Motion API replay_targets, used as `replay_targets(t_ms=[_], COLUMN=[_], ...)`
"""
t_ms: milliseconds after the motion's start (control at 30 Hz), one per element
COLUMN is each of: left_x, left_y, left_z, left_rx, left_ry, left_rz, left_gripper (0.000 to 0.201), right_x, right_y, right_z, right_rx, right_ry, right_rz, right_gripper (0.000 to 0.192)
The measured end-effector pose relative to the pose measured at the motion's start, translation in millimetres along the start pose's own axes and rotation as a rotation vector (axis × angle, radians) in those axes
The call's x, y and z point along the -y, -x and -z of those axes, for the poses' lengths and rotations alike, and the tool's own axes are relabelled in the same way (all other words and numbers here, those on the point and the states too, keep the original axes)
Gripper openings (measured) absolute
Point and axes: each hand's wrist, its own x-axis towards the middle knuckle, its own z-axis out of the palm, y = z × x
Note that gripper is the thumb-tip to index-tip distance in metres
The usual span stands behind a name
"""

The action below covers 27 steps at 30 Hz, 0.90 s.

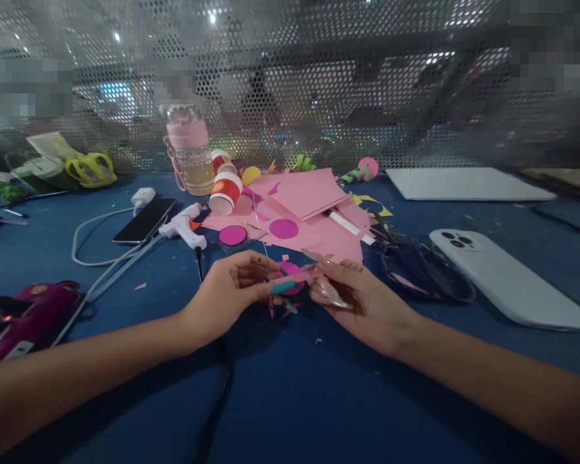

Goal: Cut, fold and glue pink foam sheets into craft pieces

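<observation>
Between my two hands stretches a narrow strip of pink paper [294, 278]. My left hand [227, 293] pinches its left end between thumb and fingers, a teal nail showing along it. The right end is in the pinched fingers of my right hand [362, 296], which has long shiny nails. Partly hidden behind the strip is a magenta paper circle [292, 267]. Another magenta circle [283, 229] lies on pink paper sheets [309, 193], and a third disc [232, 235] sits further left. Small paper scraps lie below my hands.
A white glue gun [183, 225], black phone [145, 221] and purple power strip [33, 316] are on the left. Scissors [415, 270] and a white phone [507, 277] lie right. Paper cups [225, 193] and a pink-topped bottle [192, 151] stand before a perforated metal screen [290, 77].
</observation>
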Motion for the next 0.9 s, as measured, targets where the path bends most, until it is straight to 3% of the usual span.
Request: replay_targets(t_ms=[533,900], left_x=[1.0,2.1], left_y=[4.0,-1.0], left_z=[-1.4,3.0], left_rx=[-0.034,-0.018], left_ry=[0.167,0.287], left_rz=[-0.124,-0.076], left_gripper=[0.024,0.041], right_x=[5.2,4.6], right_y=[-1.4,-1.7], right_z=[-2.4,-1.6], right_rx=[0.013,0.044], right_ry=[-0.034,-0.028], right_rz=[-0.082,-0.085], right_gripper=[0.015,0.016])
